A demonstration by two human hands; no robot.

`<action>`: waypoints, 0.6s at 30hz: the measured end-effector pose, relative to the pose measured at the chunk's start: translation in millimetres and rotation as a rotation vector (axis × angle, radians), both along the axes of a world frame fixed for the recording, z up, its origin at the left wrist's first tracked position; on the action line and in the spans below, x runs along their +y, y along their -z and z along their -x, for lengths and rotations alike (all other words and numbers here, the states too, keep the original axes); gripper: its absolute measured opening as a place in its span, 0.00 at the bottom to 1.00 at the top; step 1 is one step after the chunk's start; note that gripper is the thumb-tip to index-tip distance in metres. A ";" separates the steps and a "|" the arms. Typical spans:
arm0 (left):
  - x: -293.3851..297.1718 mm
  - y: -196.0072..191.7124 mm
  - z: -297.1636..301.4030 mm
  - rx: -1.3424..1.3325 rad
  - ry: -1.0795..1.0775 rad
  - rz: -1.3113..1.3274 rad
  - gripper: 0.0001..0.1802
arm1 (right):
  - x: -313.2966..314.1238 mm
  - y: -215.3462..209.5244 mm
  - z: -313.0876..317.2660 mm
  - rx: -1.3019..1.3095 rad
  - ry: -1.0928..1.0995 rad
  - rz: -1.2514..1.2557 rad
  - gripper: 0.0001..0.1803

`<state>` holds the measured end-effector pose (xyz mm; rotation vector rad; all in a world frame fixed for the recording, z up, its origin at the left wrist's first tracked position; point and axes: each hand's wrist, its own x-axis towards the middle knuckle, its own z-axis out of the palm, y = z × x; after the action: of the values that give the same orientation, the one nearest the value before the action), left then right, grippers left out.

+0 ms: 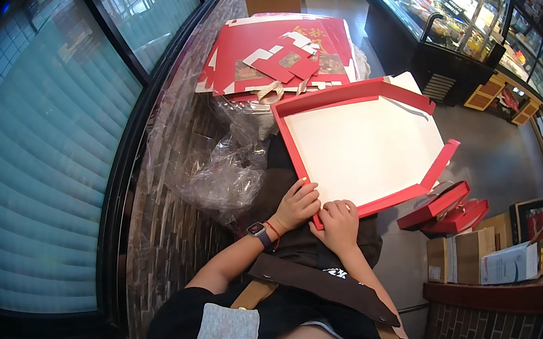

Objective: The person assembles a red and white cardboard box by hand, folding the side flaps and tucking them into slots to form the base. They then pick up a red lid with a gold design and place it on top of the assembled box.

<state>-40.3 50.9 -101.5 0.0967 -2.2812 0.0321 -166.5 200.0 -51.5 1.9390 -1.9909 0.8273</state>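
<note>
A shallow cardboard tray with red walls and a white inside point(359, 155) is held by its near corner, in front of the dark brown fabric apron point(321, 287). Its wall is clamped by the bent fingers of the left hand point(297, 206) and, just beside, those of the right hand point(339, 226). Crumpled clear plastic wrapping point(227, 170) is seen to the left.

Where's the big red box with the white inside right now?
In the head view, the red box is just right of centre, its near corner at the left hand and right hand, with crumpled clear plastic to its left.
</note>
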 end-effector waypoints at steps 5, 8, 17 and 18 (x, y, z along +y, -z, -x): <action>-8.2 -1.5 -3.8 0.093 -0.056 -0.135 0.12 | 21.6 -6.9 5.6 -0.089 0.092 0.030 0.32; -31.4 -4.7 -20.3 0.176 -0.229 -0.203 0.24 | 42.9 -4.7 23.6 -0.061 0.303 0.088 0.34; -49.4 -68.6 -63.9 0.213 0.023 -1.693 0.38 | 90.7 5.2 52.6 -0.024 0.387 0.069 0.12; -35.5 -73.2 -64.8 0.169 0.058 -1.539 0.39 | 89.1 5.2 48.6 -0.022 0.377 0.073 0.11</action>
<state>24.5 15.5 -28.3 0.7649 -1.6322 -1.6550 -215.1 289.0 -56.7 1.4536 -2.2067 0.8083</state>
